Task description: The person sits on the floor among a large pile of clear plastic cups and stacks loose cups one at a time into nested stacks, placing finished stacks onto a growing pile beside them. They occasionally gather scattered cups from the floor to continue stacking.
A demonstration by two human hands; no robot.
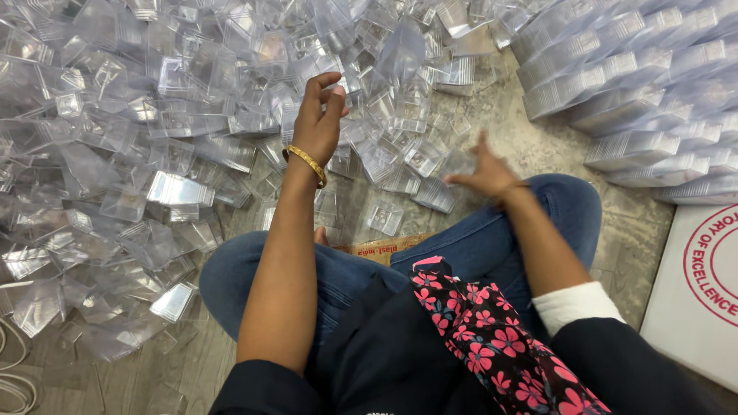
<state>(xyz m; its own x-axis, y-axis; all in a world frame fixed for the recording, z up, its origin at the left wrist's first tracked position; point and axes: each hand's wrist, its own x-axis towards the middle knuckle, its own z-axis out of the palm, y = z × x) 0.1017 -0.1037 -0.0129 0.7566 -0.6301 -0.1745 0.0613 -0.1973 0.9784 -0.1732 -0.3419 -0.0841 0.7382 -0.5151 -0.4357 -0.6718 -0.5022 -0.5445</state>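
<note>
our left hand (319, 115) is lifted above the heap, its fingers (332, 98) loosely curled with thumb and fingertips near each other – we see nothing held between them. a gold bangle (306, 163) sits on that wrist. our right hand (484, 173) reaches low toward the floor, blurred; its fingers look spread and pointing left, but we cannot tell whether they grip anything. just beside its fingertips lies a small clear plastic box (435, 194), tilted on its side, and another clear box (384, 217) stands near our knees, between the two arms.

beyond both hands spreads a wide loose pile of clear plastic boxes (154, 138), jumbled at all angles across the floor (530, 138), which is pale and mottled. at the upper right, nested stacks of the same boxes (630, 84) lie in tidy rows – well apart from the loose pile. a white carton (696, 300) with a red round mark sits at the right edge. a strip of brown cardboard (380, 248) shows between our crossed legs in blue jeans (231, 284), and a flowered scarf (492, 338) hangs down in front.
</note>
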